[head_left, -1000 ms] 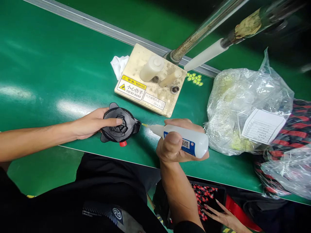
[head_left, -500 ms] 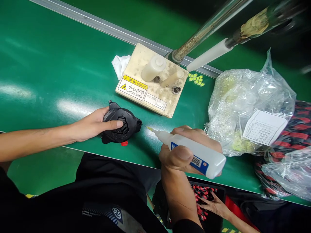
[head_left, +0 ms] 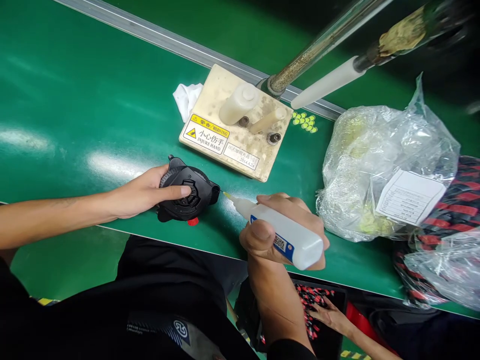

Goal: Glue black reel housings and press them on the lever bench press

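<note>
My left hand (head_left: 153,192) grips a round black plastic part (head_left: 197,192), its thumb pressed on the centre. The part has protruding lugs and a small red knob (head_left: 193,221) on its near side. My right hand (head_left: 300,215) is wrapped round a white squeeze bottle (head_left: 305,247) with a blue label and a thin yellowish nozzle. The bottle lies tilted, its fine tip pointing left at the lug on the part's right side. Whether the tip touches the lug, I cannot tell.
Behind the part stands a cream fixture block (head_left: 236,135) with white posts and a warning label. Small yellow-green pieces (head_left: 304,121) lie beside it, near a white cloth (head_left: 185,100). At right are a clear plastic bag (head_left: 356,175) and a co-worker's hand (head_left: 330,316) over red-and-black pieces.
My right hand has moved left with the bottle, bringing its nozzle closer to the black part's lug. My left hand keeps its hold on the part.
</note>
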{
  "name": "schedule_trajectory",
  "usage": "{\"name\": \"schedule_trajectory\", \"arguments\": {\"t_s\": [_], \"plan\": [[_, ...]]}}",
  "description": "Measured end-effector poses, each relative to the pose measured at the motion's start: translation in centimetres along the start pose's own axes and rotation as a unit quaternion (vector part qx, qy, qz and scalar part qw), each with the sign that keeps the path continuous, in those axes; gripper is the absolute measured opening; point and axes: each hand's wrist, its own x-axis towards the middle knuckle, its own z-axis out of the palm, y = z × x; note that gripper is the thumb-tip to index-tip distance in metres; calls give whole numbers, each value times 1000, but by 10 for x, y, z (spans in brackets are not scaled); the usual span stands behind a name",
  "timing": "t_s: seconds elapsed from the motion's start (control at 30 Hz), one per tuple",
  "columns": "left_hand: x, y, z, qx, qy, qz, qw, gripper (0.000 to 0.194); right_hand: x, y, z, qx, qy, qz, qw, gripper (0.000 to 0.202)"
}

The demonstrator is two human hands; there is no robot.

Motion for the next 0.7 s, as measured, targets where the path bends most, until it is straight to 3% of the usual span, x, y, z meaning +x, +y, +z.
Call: {"name": "schedule_trajectory", "arguments": {"t_s": [0.13,0.33,0.7], "plan": [[-1,0,1,13,2,9,1000,47,-6,1,-1,33,9,15,999,14],[-5,2,2,70,21,30,997,52,-20,3,-7,63,-15,39,997,18],[-6,2,3,96,23,41,994,54,3,-7,-5,28,-29,34,999,12]]}}
